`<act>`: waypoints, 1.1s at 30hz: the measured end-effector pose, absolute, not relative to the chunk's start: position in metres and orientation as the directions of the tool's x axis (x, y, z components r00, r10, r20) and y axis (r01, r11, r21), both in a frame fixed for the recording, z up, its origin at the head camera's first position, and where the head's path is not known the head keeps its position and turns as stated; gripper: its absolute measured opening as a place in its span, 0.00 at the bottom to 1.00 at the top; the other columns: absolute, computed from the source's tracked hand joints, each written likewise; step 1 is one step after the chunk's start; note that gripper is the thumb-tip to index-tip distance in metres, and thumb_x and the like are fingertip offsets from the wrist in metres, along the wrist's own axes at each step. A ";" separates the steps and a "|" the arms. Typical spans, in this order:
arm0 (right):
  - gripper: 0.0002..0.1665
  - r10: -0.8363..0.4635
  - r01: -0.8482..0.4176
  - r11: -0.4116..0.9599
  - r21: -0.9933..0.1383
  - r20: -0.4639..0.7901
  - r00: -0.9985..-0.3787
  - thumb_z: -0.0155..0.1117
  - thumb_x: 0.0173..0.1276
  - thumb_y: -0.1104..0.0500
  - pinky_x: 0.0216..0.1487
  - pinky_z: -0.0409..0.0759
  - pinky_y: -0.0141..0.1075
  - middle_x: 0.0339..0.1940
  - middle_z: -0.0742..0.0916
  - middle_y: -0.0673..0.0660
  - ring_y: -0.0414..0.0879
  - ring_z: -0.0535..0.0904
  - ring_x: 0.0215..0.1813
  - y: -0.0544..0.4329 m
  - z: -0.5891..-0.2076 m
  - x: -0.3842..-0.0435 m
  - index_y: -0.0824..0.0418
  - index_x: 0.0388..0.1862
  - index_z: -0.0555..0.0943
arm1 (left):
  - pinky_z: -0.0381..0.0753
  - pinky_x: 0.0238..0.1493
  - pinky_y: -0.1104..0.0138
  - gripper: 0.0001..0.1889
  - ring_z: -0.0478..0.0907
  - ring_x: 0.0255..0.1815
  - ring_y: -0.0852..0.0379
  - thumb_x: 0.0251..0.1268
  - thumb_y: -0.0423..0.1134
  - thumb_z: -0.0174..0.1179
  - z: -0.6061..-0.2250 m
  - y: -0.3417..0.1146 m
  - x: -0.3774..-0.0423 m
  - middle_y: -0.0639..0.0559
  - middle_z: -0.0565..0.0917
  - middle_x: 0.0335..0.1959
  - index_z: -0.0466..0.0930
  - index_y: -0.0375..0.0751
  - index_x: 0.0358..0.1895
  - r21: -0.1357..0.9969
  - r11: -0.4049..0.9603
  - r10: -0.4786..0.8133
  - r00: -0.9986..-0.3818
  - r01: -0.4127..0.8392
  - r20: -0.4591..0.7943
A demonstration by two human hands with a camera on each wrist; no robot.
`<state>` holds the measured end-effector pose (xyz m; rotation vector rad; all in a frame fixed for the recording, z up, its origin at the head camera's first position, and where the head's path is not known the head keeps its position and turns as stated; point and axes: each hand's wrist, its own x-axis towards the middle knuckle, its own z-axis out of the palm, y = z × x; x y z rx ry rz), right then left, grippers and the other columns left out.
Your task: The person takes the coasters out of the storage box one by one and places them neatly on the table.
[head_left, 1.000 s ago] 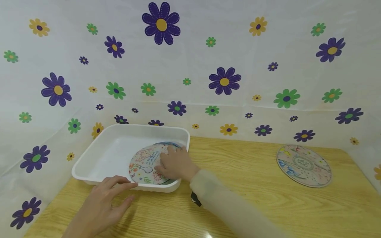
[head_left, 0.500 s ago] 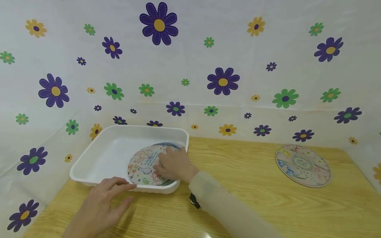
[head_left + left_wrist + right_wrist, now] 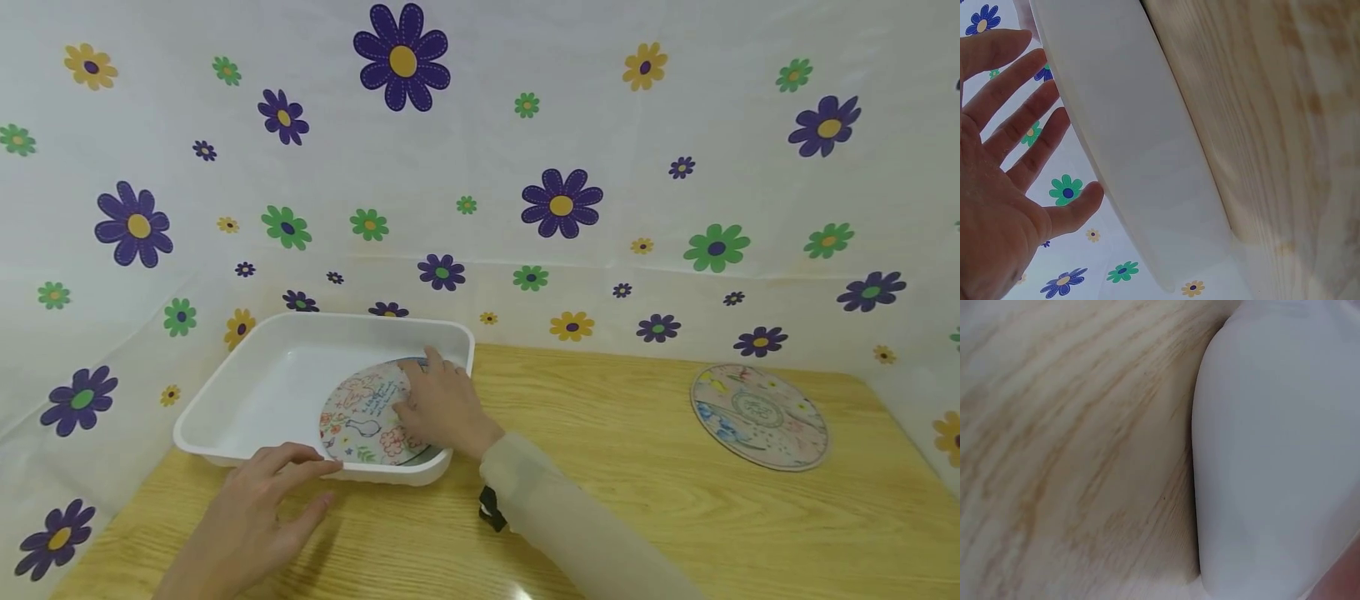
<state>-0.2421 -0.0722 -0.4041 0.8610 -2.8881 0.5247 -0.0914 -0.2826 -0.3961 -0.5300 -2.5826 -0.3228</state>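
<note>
A white plastic tray point(image 3: 382, 473) stands on the table at left of centre. Inside its right part lies a round mat point(image 3: 360, 417) printed with flowers, a vase and writing, over a blue edge of something beneath. My right hand point(image 3: 442, 407) rests over the mat's right side, fingers spread toward the tray's right wall; its fingertips are partly hidden. At the tray's front rim is my left hand point(image 3: 251, 504), fingertips right at the edge. The left wrist view shows its fingers loosely spread beside the tray wall point(image 3: 1129, 137). Mostly tray wall point(image 3: 1266, 456) fills the right wrist view.
Another round floral mat point(image 3: 759, 417) lies flat on the wood-grain table point(image 3: 600, 433) at the right. A flower-printed white sheet point(image 3: 480, 142) hangs behind and at the sides. A black wrist strap point(image 3: 491, 508) shows under the right sleeve point(image 3: 555, 508).
My right hand's fingers have loosened and spread out from a more curled pose over the mat. The left hand stays at the rim. The view has shifted slightly.
</note>
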 end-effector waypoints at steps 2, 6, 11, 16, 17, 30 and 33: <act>0.40 -0.513 -0.541 0.782 -0.309 0.173 -0.841 0.60 0.75 0.43 0.70 0.76 0.49 0.70 0.80 0.63 0.54 0.81 0.65 -0.072 -0.405 -0.242 0.57 0.80 0.63 | 0.83 0.43 0.53 0.17 0.81 0.44 0.57 0.48 0.40 0.78 -0.396 -0.283 -0.091 0.60 0.85 0.43 0.90 0.56 0.45 0.130 0.899 0.306 -0.811 0.419 0.499; 0.44 -0.515 -0.538 0.792 -0.289 0.157 -0.843 0.58 0.75 0.42 0.63 0.79 0.45 0.59 0.87 0.58 0.51 0.83 0.54 -0.073 -0.405 -0.242 0.63 0.81 0.60 | 0.83 0.43 0.53 0.17 0.82 0.44 0.57 0.49 0.40 0.78 -0.397 -0.283 -0.091 0.60 0.85 0.43 0.90 0.56 0.45 0.133 0.900 0.304 -0.816 0.415 0.492; 0.30 -0.535 -0.567 0.787 -0.245 0.188 -0.824 0.57 0.76 0.46 0.58 0.79 0.43 0.59 0.86 0.55 0.48 0.81 0.53 -0.073 -0.407 -0.243 0.57 0.72 0.74 | 0.83 0.44 0.51 0.17 0.82 0.45 0.55 0.49 0.39 0.78 -0.397 -0.284 -0.090 0.59 0.85 0.44 0.90 0.56 0.46 0.144 0.899 0.300 -0.822 0.413 0.484; 0.21 -0.546 -0.605 0.748 -0.274 0.266 -0.795 0.58 0.75 0.55 0.48 0.77 0.37 0.47 0.87 0.50 0.43 0.76 0.42 -0.071 -0.409 -0.243 0.50 0.65 0.81 | 0.83 0.44 0.51 0.18 0.82 0.45 0.56 0.49 0.39 0.77 -0.396 -0.284 -0.090 0.59 0.85 0.44 0.90 0.56 0.46 0.144 0.897 0.302 -0.816 0.419 0.492; 0.20 -0.546 -0.612 0.738 -0.284 0.281 -0.789 0.58 0.75 0.56 0.46 0.76 0.36 0.46 0.87 0.49 0.42 0.76 0.41 -0.070 -0.409 -0.243 0.49 0.64 0.82 | 0.83 0.43 0.51 0.17 0.82 0.45 0.56 0.50 0.39 0.77 -0.396 -0.284 -0.090 0.59 0.85 0.44 0.90 0.56 0.46 0.142 0.897 0.303 -0.815 0.419 0.495; 0.15 -0.549 -0.751 0.608 -0.258 0.546 -0.632 0.60 0.77 0.60 0.36 0.79 0.20 0.43 0.86 0.52 0.37 0.82 0.36 -0.068 -0.411 -0.236 0.55 0.59 0.84 | 0.82 0.44 0.50 0.17 0.82 0.46 0.55 0.51 0.40 0.77 -0.396 -0.284 -0.089 0.59 0.85 0.45 0.89 0.57 0.47 0.171 0.902 0.277 -0.835 0.396 0.476; 0.15 -0.544 -0.762 0.604 -0.235 0.577 -0.609 0.60 0.77 0.61 0.39 0.83 0.23 0.44 0.89 0.51 0.38 0.87 0.39 -0.068 -0.411 -0.236 0.55 0.58 0.85 | 0.82 0.45 0.50 0.17 0.82 0.46 0.55 0.52 0.40 0.77 -0.395 -0.284 -0.089 0.59 0.85 0.45 0.89 0.57 0.47 0.174 0.905 0.270 -0.842 0.387 0.466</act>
